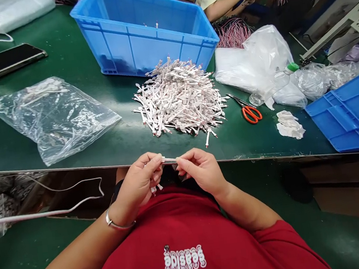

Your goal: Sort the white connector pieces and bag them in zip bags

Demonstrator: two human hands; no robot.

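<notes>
One short white cable [170,159] lies crosswise before the table [259,144] edge, long axis left to right — left hand [145,175] pinching one end, right hand [203,171] the other — with spare pieces [154,190] tucked under the left fingers.

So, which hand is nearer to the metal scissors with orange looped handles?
Right. The right hand is left of the scissors and closer to the body; the left hand is farther left.
</notes>
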